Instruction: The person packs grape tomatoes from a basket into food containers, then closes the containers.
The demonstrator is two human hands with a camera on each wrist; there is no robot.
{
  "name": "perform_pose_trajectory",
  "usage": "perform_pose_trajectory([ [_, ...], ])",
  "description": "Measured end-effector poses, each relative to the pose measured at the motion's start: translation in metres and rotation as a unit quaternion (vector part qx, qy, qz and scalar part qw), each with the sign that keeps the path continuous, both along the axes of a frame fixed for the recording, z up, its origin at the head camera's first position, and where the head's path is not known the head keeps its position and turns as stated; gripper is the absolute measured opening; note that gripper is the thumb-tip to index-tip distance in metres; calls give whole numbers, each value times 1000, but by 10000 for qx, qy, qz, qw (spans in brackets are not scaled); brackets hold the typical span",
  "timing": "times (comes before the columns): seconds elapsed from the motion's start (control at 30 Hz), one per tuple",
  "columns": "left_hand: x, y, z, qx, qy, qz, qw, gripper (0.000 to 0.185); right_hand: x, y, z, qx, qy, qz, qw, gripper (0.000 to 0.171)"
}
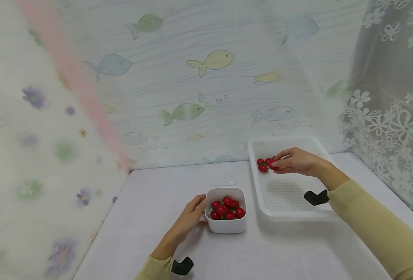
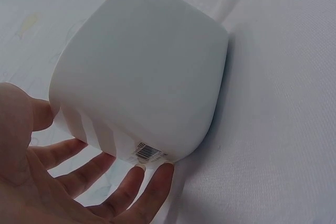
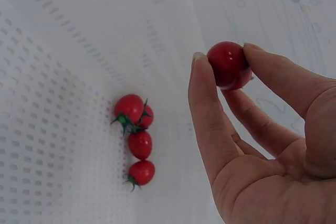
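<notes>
My left hand [image 1: 192, 214] holds the left side of a white square container [image 1: 227, 226], its fingers spread along the wall in the left wrist view. Inside the container lie several red cherry tomatoes [image 1: 222, 210]. Over the far left part of a white basket [image 1: 273, 212], my right hand [image 1: 295, 161] pinches a single cherry tomato [image 3: 229, 65] between thumb and fingertips. Below it, more cherry tomatoes [image 3: 140, 145], some with green stems, sit together in the basket. A barcode label [image 2: 148, 152] shows on the container by the left fingertips.
The white-covered table [image 1: 150, 198] meets a fish-print curtain [image 1: 206, 128] at the back. Flowered sheets hang left and right. A clear, lid-like outline [image 1: 224, 182] lies behind the container. The basket stands to the container's right.
</notes>
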State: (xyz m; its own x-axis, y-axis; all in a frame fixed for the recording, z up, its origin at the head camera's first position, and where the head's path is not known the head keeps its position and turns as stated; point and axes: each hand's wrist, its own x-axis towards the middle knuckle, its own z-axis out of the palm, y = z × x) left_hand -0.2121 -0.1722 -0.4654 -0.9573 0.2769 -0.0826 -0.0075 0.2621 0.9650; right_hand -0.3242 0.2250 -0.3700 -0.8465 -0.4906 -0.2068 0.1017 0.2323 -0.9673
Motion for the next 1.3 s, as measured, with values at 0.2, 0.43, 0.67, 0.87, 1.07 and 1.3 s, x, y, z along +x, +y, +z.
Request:
perform_pose_trajectory([
  [0.2,1,0,1,30,-21,-8,10000,48,14,-11,4,1,249,140,9996,44],
  [0.43,2,0,2,43,-40,-17,10000,49,36,-33,5,452,746,450,9952,37],
  [0.67,0,0,3,-3,-32,-40,10000,48,52,-63,7,832,1192,658,9872,35],
  [0.87,-1,1,3,-58,-41,-25,10000,49,58,-87,0,903,1292,800,9843,33],
  [1.07,-1,1,3,-24,-27,-50,10000,49,63,-107,-8,994,1322,889,9822,30],
  [1.3,-1,0,2,-58,-15,-78,10000,51,68,-134,-11,1219,1629,964,9743,20],
])
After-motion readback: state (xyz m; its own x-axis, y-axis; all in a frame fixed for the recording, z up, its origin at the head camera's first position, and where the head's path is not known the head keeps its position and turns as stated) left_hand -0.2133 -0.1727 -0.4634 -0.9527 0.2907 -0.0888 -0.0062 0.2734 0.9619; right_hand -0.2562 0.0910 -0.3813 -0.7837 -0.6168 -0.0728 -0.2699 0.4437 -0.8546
